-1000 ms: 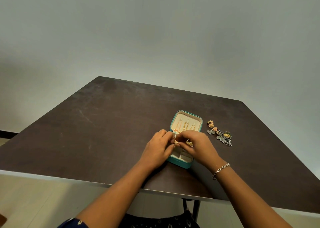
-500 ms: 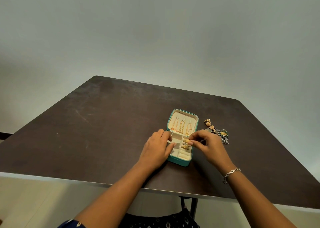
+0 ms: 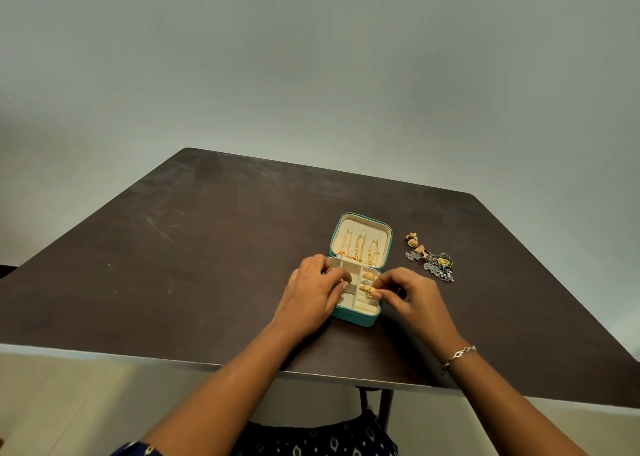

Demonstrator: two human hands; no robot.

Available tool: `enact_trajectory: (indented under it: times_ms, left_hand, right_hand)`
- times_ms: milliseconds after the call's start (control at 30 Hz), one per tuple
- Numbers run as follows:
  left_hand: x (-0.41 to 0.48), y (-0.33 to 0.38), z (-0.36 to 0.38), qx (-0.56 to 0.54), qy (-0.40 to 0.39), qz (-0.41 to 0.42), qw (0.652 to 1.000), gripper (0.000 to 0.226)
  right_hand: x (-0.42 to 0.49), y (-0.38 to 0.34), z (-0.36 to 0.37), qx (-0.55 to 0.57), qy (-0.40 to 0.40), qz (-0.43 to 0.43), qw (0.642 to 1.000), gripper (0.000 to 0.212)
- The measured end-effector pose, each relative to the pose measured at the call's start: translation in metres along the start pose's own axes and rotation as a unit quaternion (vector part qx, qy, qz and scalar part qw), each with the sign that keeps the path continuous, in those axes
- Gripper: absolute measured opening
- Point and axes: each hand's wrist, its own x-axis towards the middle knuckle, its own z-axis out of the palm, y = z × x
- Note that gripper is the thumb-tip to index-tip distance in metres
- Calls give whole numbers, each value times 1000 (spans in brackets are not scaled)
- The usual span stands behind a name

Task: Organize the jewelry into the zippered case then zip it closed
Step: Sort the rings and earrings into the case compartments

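Observation:
A small teal zippered case [image 3: 356, 318] lies open on the dark table, its cream lid [image 3: 362, 240] tipped back with gold chains [image 3: 360, 249] hung inside. Gold rings [image 3: 369, 276] sit in the right-hand ring rolls of the base. My left hand [image 3: 313, 294] rests on the case's left side, fingers curled over its compartments. My right hand [image 3: 407, 291] pinches a gold ring [image 3: 370, 291] at the ring rolls. A pile of loose gold and silver jewelry [image 3: 429, 258] lies on the table to the right of the case.
The brown table [image 3: 194, 268] has its near edge just below my forearms and its right edge beyond the loose pile. A silver bracelet [image 3: 459, 355] is on my right wrist. A grey wall stands behind the table.
My hands, first together over the case, have parted. The right hand moved to the case's right side and now pinches a gold ring at the ring rolls; the left stays on the case.

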Motion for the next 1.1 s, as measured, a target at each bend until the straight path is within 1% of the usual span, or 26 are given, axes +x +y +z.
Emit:
enact_trajectory:
  times_ms: [233,500,700,833,1000,1100]
  left_hand:
    - [0,1,-1,-10,-2,-7,1000,27]
    - [1,1,2,4,6,-11,1000,28]
    - [1,1,1,3,-1,-16,1000,27]
    - [1,1,0,4,-3,-14,1000,27]
    - [1,1,0,3,-6,-17,1000,27]
    - [0,2,0,6,-5,-15,1000,27]
  right_hand:
    - [-2,-2,7,-10,28,-10,1000,8]
    - [-2,-1,11,-35,22,-14,999,8]
    - [-3,-2,7,-44,20,-17,999,18]
    - [-3,0,7,-48,15,-21,998,9]
    - [-3,4,10,-39,13,-24,999,13]
    - [-5,4,10,11,29,-17,999,17]
